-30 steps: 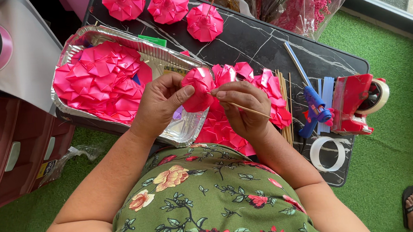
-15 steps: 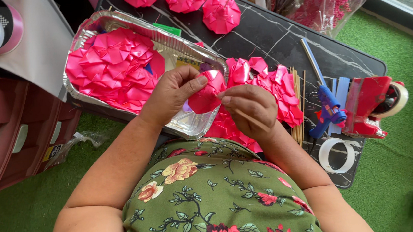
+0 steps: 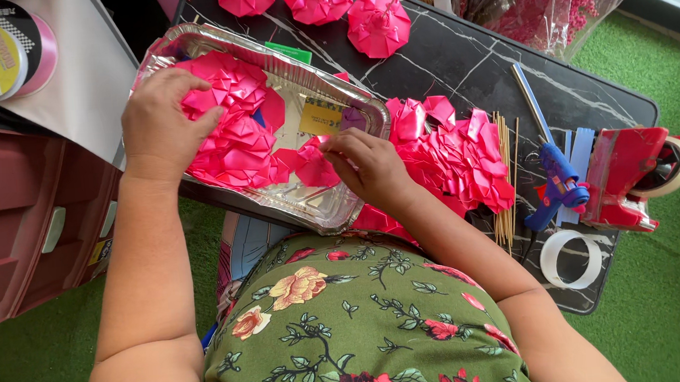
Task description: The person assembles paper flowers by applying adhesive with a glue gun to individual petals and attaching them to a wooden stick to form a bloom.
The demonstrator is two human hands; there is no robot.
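Your hands have parted since a second ago. Then both were together in front of you, pinching one folded pink piece against a thin stick. Now your left hand has gone out to about ten o'clock and lies palm down on the heap of folded hot-pink ribbon petals in the shiny rectangular foil tray. Its fingers are spread and curled loosely over the heap, touching it; I cannot tell whether they have closed on any one petal.

Your right hand has stayed near the centre, at the tray's three o'clock edge. Its thumb and first fingers are pinched together on one pink folded ribbon piece, held just above the tray floor. The wrist is bent inward, the forearm running back to five o'clock.

As I judge it, the piece in hand wants another petal and your left hand is fetching it.

At three o'clock, on the black marble-pattern tabletop, lie the loose pile of pink folded pieces, the bundle of thin wooden skewers and the blue glue gun. Three finished pink ribbon flowers sit at twelve o'clock.
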